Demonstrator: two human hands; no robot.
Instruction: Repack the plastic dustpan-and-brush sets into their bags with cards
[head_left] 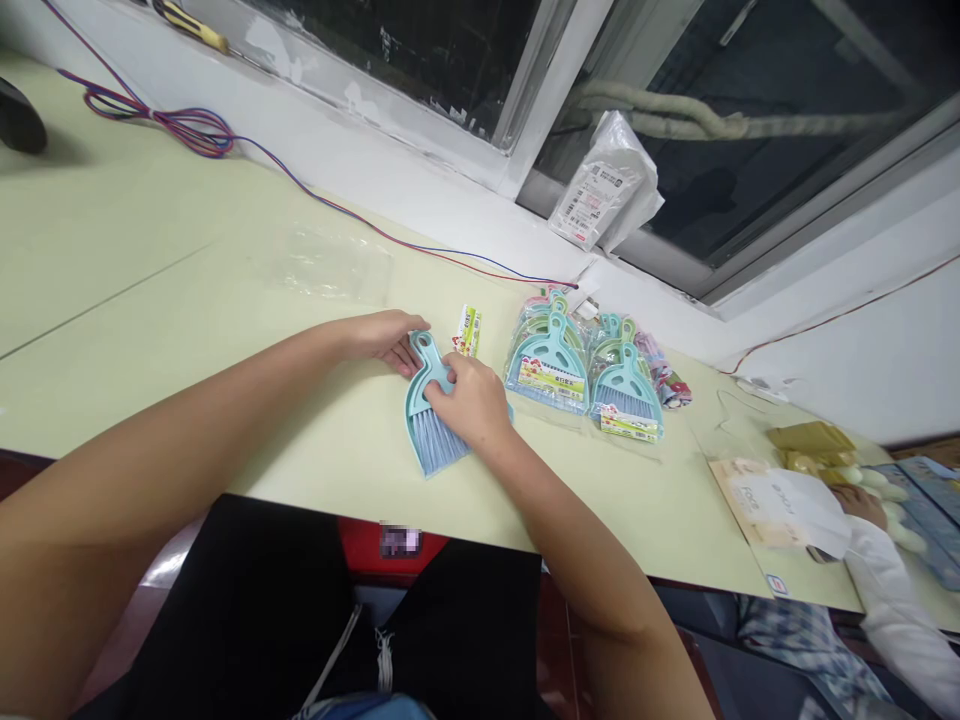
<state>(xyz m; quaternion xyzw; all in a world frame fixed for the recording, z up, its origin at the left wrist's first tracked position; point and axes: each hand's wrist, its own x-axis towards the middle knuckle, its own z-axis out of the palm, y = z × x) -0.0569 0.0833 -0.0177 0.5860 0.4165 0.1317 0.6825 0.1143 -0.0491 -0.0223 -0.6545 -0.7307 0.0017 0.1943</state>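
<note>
A small light-blue dustpan with a brush nested in it lies on the pale green table. My left hand touches the dustpan's handle end. My right hand rests on top of the brush, fingers curled around it. A small yellow-green printed label card lies just beyond my hands. To the right sits a pile of bagged dustpan-and-brush sets in teal, green and pink.
An empty clear plastic bag lies further back on the table. Red and blue wires run along the window sill. A white packet leans on the window. At the far right, another person's hand is beside a tissue pack.
</note>
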